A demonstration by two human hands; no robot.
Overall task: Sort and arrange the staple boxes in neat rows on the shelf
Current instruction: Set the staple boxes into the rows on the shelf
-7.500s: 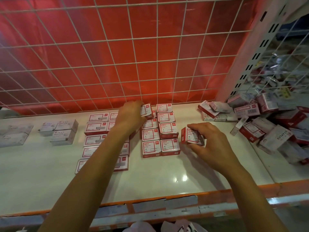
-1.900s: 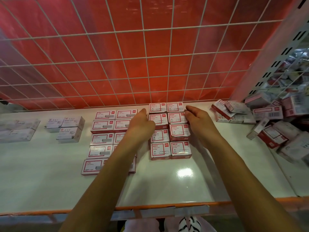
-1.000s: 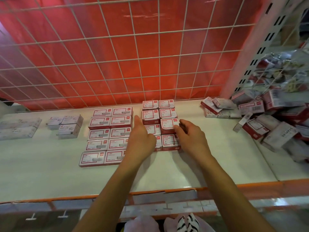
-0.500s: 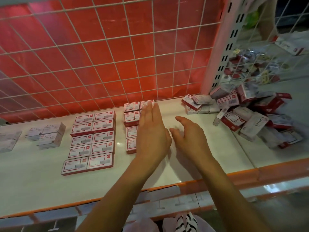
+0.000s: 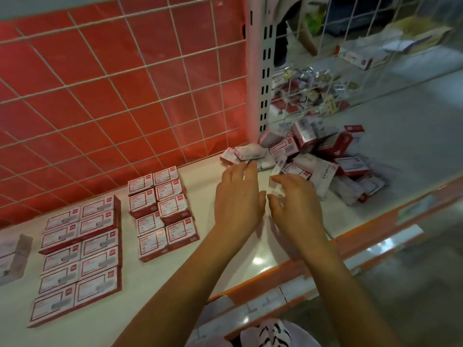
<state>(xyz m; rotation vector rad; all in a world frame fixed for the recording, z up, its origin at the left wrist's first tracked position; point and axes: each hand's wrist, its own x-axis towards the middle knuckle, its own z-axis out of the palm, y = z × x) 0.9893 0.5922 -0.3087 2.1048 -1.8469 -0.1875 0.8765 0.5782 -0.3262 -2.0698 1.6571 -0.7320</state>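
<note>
Red-and-white staple boxes lie on the white shelf (image 5: 130, 304). A two-column block of larger boxes (image 5: 80, 256) sits at the left, and a two-column block of smaller boxes (image 5: 162, 211) lies beside it. A loose heap of staple boxes (image 5: 320, 161) is piled at the right by the upright. My left hand (image 5: 238, 199) hovers with straight fingers between the smaller block and the heap, its fingertips close to the heap's nearest box (image 5: 249, 152). My right hand (image 5: 295, 204) is beside it, fingers loosely spread, holding nothing, just short of the heap.
A white wire grid over a red backing (image 5: 120, 96) closes the back of the shelf. A slotted white upright (image 5: 260, 78) divides it from a wire-fronted bay with more packets (image 5: 308, 91). An orange front rail (image 5: 280, 276) edges the shelf. Pale boxes (image 5: 12, 256) lie far left.
Both hands have left the smaller block and moved right toward the heap. The view has swung right, so the arranged blocks now sit further left.
</note>
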